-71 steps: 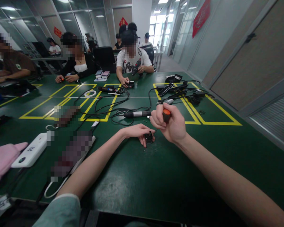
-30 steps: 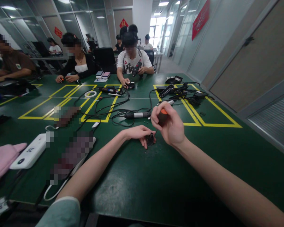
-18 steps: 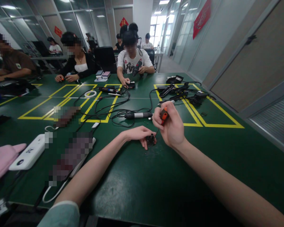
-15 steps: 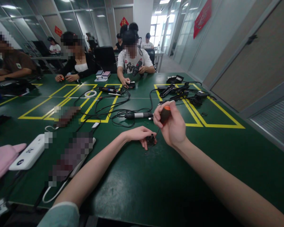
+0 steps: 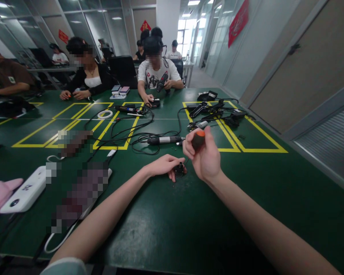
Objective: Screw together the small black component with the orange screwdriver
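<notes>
My left hand (image 5: 166, 165) rests on the green table with its fingers closed round a small round black part (image 5: 179, 169), which has a short upright post. In my right hand (image 5: 205, 154) is a screwdriver (image 5: 199, 139) with a dark handle and an orange end. Its thin shaft slants down toward the black part; whether the tip touches it I cannot tell. Just beyond my hands lies a black and silver pen-shaped electric tool (image 5: 165, 140) on a cable.
Black cables (image 5: 137, 131) loop across the middle. Dark devices and cords (image 5: 215, 110) are piled at the back right. A white power strip (image 5: 27, 189) and a pink cloth (image 5: 2, 196) lie at the left. Across the table a person (image 5: 159, 72) holds a dark power tool.
The view has shifted slightly, so most things appear a little further left. Both hands keep their hold; the screwdriver handle appears a little lower and its shaft remains close to the black part.
</notes>
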{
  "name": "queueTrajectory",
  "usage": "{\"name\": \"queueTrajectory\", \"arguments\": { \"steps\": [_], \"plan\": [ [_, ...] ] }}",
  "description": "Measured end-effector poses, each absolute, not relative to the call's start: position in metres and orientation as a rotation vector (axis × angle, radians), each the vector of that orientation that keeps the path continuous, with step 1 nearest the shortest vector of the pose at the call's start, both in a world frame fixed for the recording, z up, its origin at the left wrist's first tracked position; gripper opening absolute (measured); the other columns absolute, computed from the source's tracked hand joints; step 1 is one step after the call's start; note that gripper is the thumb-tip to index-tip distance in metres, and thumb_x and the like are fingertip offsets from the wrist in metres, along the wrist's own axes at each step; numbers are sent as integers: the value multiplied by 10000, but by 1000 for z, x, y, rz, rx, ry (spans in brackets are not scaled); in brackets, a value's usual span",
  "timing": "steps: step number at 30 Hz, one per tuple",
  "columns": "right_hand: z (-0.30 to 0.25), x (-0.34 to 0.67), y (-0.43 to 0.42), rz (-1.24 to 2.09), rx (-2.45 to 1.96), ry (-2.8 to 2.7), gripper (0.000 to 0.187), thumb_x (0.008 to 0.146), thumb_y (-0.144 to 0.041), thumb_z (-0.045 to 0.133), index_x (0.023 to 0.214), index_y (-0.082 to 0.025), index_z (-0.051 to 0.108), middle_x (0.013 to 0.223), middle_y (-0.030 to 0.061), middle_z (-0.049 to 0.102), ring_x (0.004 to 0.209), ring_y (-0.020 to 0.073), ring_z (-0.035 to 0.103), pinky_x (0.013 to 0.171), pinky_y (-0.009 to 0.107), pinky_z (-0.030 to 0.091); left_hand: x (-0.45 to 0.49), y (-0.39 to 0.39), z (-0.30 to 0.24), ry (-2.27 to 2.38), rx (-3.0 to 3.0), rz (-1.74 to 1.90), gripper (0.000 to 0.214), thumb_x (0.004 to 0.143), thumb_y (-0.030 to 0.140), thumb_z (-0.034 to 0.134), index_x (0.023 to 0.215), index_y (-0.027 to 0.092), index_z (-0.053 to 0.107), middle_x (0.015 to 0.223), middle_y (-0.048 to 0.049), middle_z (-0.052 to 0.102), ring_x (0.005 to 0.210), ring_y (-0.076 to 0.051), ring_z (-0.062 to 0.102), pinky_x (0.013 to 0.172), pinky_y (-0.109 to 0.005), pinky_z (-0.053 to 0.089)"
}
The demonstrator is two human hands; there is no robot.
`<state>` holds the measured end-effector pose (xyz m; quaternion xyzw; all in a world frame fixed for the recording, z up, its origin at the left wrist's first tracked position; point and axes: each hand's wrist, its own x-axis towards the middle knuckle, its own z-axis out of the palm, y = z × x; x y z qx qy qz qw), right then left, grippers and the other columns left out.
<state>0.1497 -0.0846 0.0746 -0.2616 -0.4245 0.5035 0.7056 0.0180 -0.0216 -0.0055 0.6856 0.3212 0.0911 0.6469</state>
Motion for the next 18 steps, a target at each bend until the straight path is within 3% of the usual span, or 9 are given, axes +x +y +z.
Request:
{"name": "queueTrajectory", "arguments": {
  "steps": [4, 8, 11, 14, 18],
  "plan": [
    [74, 152, -88, 1174, -564, -975, 566, 886, -784, 577, 749, -237, 530, 482, -104, 294, 413, 74, 210, 406, 224, 197, 16, -29, -11, 746, 1604, 312, 839, 936, 825, 400, 996, 68, 756, 838, -116, 755, 505, -113, 641, 533, -222, 470],
    [71, 152, -95, 1078, -562, -968, 453, 880, -676, 675, 856, -271, 474, 550, -98, 441, 442, 85, 324, 431, 214, 267, 11, -36, -13, 737, 1634, 393, 913, 969, 816, 245, 1036, 65, 760, 909, -145, 767, 518, -108, 618, 535, -222, 452],
    [65, 151, -98, 976, -644, -991, 465, 866, -676, 705, 874, -281, 460, 621, -82, 534, 483, 100, 432, 444, 224, 334, 6, -42, -12, 716, 1669, 420, 785, 930, 780, 442, 1096, 81, 758, 965, -128, 761, 567, -110, 609, 567, -229, 450],
    [61, 148, -96, 952, -686, -959, 508, 886, -770, 602, 867, -273, 499, 567, -90, 428, 461, 100, 371, 431, 232, 310, 4, -48, -11, 754, 1722, 414, 649, 794, 632, 747, 1166, 100, 758, 820, -44, 715, 610, -116, 568, 594, -226, 429],
    [56, 146, -90, 923, -676, -933, 499, 870, -748, 637, 855, -265, 513, 587, -95, 351, 480, 92, 274, 428, 231, 234, 6, -53, -12, 812, 1765, 458, 500, 809, 478, 765, 1129, 94, 771, 674, 9, 627, 602, -121, 534, 582, -226, 393]
  ]
}}
